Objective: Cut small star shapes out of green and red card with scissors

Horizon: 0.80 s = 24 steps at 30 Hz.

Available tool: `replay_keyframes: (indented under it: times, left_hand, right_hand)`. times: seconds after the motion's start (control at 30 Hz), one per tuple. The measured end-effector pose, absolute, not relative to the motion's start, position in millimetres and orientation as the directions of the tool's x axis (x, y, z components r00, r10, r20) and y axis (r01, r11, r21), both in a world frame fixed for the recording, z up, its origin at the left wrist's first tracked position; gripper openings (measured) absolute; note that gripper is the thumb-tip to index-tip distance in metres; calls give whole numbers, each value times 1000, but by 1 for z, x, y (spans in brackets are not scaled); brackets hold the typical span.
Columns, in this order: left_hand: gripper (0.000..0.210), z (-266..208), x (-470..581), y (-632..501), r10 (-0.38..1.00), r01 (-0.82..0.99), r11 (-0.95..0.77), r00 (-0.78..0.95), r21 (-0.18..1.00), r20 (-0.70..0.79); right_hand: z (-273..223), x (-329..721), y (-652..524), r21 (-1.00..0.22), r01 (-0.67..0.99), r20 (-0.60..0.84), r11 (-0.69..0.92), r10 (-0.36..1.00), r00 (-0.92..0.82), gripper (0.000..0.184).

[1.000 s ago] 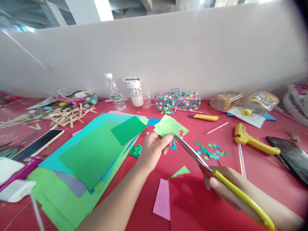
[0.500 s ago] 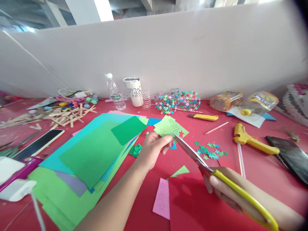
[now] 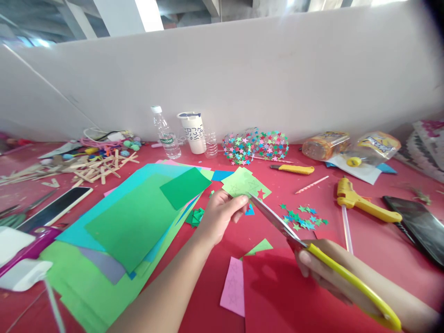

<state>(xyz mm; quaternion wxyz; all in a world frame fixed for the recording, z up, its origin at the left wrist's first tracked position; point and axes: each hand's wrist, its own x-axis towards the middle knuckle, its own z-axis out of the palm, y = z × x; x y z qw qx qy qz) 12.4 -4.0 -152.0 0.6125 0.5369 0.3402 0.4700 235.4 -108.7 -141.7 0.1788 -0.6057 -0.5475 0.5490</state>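
My left hand (image 3: 222,212) pinches the near edge of a light green paper (image 3: 244,181) with pencilled stars on it. In my right hand (image 3: 324,259) are yellow-handled scissors (image 3: 350,282), their blades pointing up and left. The blade tips meet the paper beside my left fingertips; whether they are cutting cannot be made out. Small cut-out stars (image 3: 303,217) in green and blue lie to the right of the blades. Below the hands rest a pink paper strip (image 3: 233,286) with drawn stars and a red sheet (image 3: 277,296).
Stacked coloured sheets (image 3: 135,217) cover the left side. Behind stand a water bottle (image 3: 166,134), a white cup (image 3: 193,133) and star-covered bottle pieces (image 3: 239,148). To the right lie a yellow utility knife (image 3: 293,169), a glue gun (image 3: 364,203) and a dark phone (image 3: 416,226).
The scissors' handle loops and my right fingers have shifted very slightly. My left hand and the green paper look almost unmoved.
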Motion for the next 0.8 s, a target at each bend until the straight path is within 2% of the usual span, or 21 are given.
replay_keyframes:
  times: [0.3, 0.57, 0.8]
  left_hand:
    - [24, -153, 12, -4, 937, -234, -9, 337, 972, 90]
    - [23, -151, 13, -5, 942, -263, -5, 323, 965, 93]
    - [17, -147, 16, -9, 938, -349, 66, 341, 935, 61]
  right_hand:
    - [-145, 240, -109, -806, 508, -470, -305, 851, -235, 78]
    - [-137, 234, -103, -859, 493, -310, -140, 908, -282, 67]
    - [-137, 232, -105, -856, 483, -329, -186, 916, -230, 68]
